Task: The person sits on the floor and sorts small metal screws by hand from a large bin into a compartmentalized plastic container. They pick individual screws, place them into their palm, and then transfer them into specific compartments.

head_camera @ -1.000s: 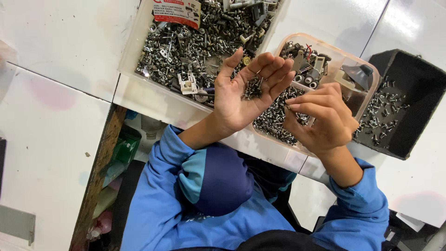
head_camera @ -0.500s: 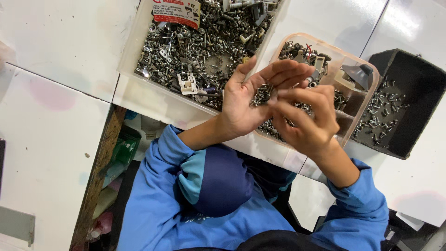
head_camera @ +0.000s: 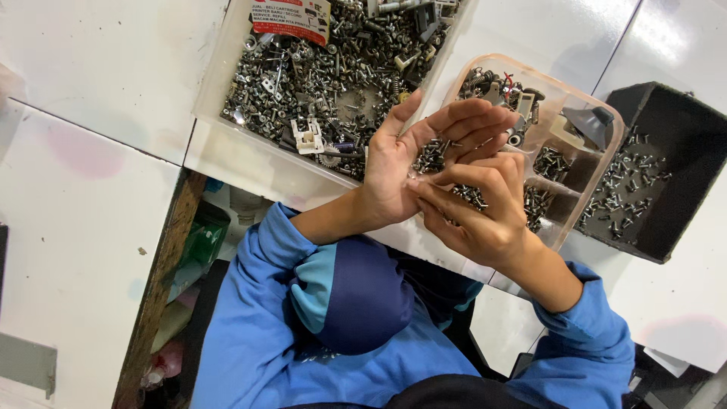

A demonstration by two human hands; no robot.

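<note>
White desk (head_camera: pixel 91 68) panels fill the view, with a dark seam running from ten o'clock toward the centre and a wooden edge dropping at seven o'clock into a gap where green and pink packets sit on shelves below. At twelve o'clock stands a large clear tray (head_camera: pixel 227 98) heaped with grey screws, springs and small metal parts; a rectangular red, white and black label (head_camera: pixel 291 19) lies at its top edge, and a small white plastic clip (head_camera: pixel 309 138) sits among the metal. At one o'clock is a clear divided box (head_camera: pixel 583 163) with screws sorted in its compartments and a dark grey plastic piece in one of them. At three o'clock a black bin (head_camera: pixel 685 197) holds scattered screws on its floor.

At the centre the left hand (head_camera: pixel 401 163) is held palm up over the edge between tray and box, fingers spread and released, cupping a small pile of screws (head_camera: pixel 430 157). The right hand (head_camera: pixel 485 216) lies just beside it, its fingers curled inward with the tips touching the left palm; whether they pinch a screw cannot be told.

Bare desk lies wide open at nine and ten o'clock, and a narrower strip at four o'clock beyond the bin. Blue sleeves (head_camera: pixel 265 318) cover both forearms at six o'clock
</note>
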